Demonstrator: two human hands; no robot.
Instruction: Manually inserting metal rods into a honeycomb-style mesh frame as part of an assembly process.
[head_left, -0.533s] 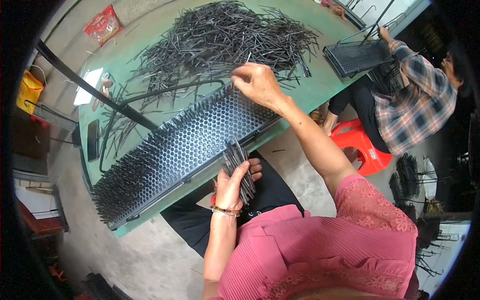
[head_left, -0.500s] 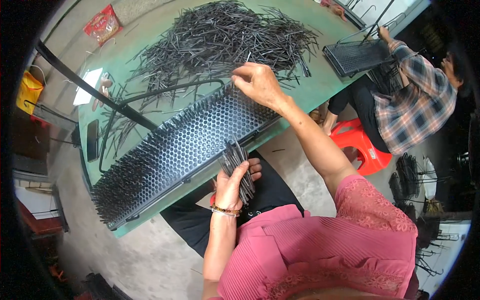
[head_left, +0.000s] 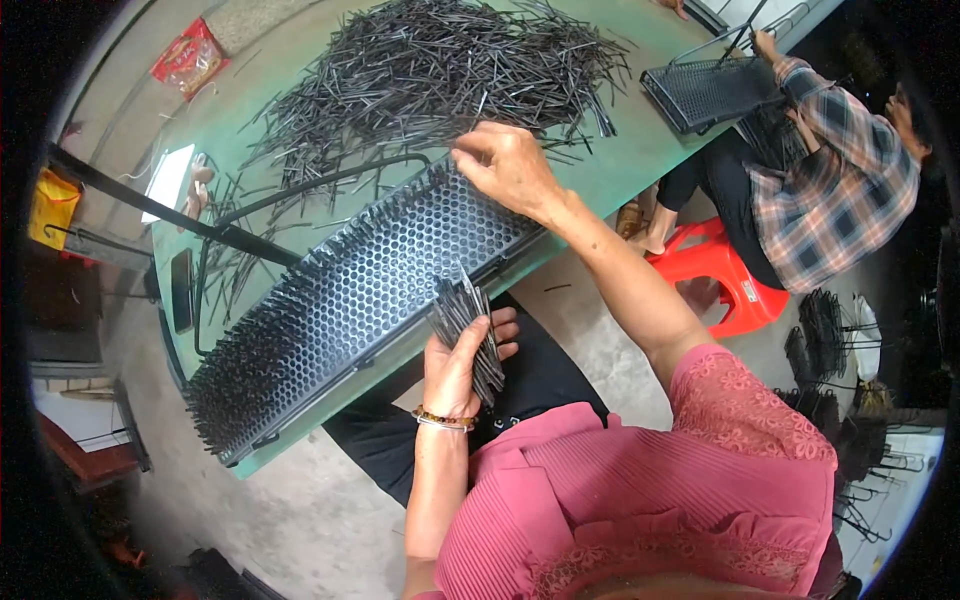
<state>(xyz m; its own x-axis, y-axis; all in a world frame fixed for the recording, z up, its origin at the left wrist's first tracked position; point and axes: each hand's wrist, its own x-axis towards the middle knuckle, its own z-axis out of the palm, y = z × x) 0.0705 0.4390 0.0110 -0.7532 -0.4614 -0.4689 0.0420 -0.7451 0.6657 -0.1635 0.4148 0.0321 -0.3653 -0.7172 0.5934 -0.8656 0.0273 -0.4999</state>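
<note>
A long black perforated tray (head_left: 372, 283) with honeycomb-like holes lies slantwise along the near edge of the table. Thin dark sticks (head_left: 240, 385) stand upright in its holes, dense at the left end and in a band along the far side. My left hand (head_left: 456, 366) grips a bundle of similar loose sticks (head_left: 463, 318) in front of the tray's near edge. At the tray's far right corner, my right hand (head_left: 513, 170) has thumb and fingers pinched together just above the holes. What lies between those fingertips is too small to make out.
A big heap of loose dark sticks (head_left: 450, 75) covers the far part of the green table (head_left: 600, 185). A black bar frame (head_left: 250, 238) rises at the tray's far side. At right, a person in a plaid shirt (head_left: 850, 180) on a red stool (head_left: 722, 280) handles another tray (head_left: 705, 92).
The whole view has shifted slightly. My right hand stays at the tray's far right corner, its fingers a little lower and more closed. My left hand still holds the bundle.
</note>
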